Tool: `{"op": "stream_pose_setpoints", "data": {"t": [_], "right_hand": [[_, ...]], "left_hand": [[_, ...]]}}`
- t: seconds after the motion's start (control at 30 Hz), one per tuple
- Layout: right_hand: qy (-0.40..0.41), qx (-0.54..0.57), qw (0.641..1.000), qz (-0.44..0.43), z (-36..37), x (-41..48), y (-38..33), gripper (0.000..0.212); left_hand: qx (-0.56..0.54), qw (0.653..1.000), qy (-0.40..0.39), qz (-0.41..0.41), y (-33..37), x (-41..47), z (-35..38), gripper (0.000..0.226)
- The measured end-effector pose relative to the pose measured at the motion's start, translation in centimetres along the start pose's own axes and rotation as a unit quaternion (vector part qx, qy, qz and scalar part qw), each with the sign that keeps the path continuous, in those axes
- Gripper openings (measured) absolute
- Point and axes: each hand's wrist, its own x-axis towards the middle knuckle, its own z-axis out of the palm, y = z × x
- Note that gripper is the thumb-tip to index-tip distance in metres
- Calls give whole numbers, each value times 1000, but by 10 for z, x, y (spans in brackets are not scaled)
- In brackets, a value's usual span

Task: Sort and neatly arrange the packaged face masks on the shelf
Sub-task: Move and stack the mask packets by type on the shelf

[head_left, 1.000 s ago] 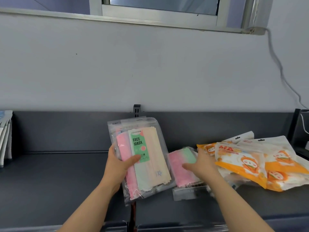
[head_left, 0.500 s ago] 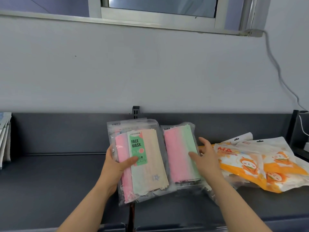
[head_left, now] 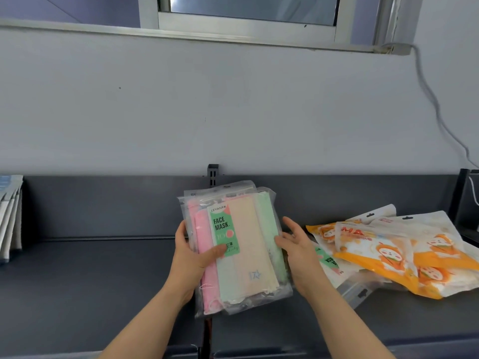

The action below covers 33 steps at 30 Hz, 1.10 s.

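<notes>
Two clear pastel face mask packs point(head_left: 241, 244) are pinched in the left hand point(head_left: 193, 257), long axis upright, thumb across the label; the right hand point(head_left: 295, 244), fingers spread, is pressed against their right edge. Orange cartoon mask packs point(head_left: 404, 250) are piled on the shelf point(head_left: 77, 281), right of that grip

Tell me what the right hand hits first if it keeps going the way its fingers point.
The right hand points up-left, fingers already at the clear mask packets held by the left hand. It would press into them first.
</notes>
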Motion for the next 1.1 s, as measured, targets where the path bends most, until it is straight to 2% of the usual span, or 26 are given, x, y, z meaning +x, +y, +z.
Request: {"op": "stream_pose_setpoints", "data": {"t": [0.1, 0.2, 0.37, 0.47, 0.57, 0.6, 0.7, 0.8, 0.9, 1.1], "right_hand": [[-34, 13, 999, 12, 6, 1, 6, 48], [-80, -42, 996, -6, 13, 0, 8, 65], [-125, -32, 991, -33, 21, 6, 8, 60], [-179, 18, 984, -13, 22, 10, 12, 70], [-168, 23, 985, 19, 23, 14, 16, 93], [-163, 14, 986, 13, 23, 15, 16, 94], [-161, -10, 987, -21, 23, 15, 9, 67], [-168, -23, 985, -19, 21, 12, 12, 62], [-185, -52, 981, 8, 22, 10, 22, 78], [-214, -38, 976, 30, 24, 14, 21, 101]], "left_hand": [[-2, 1000, -6, 0, 3, 0, 0, 116], [-15, 1000, -18, -3, 9, 2, 1, 115], [-25, 998, -47, 17, 21, 6, 6, 103], [-20, 998, -52, 16, 20, 5, 8, 103], [-2, 999, -49, 21, 17, 3, 8, 106], [12, 998, -50, 32, 19, 3, 7, 106], [80, 992, -69, 67, 30, 5, 2, 115], [152, 981, -60, 107, 31, 0, 0, 130], [199, 967, -39, 157, 17, -9, 3, 124], [204, 957, -64, 195, 15, -10, 5, 109]]}}
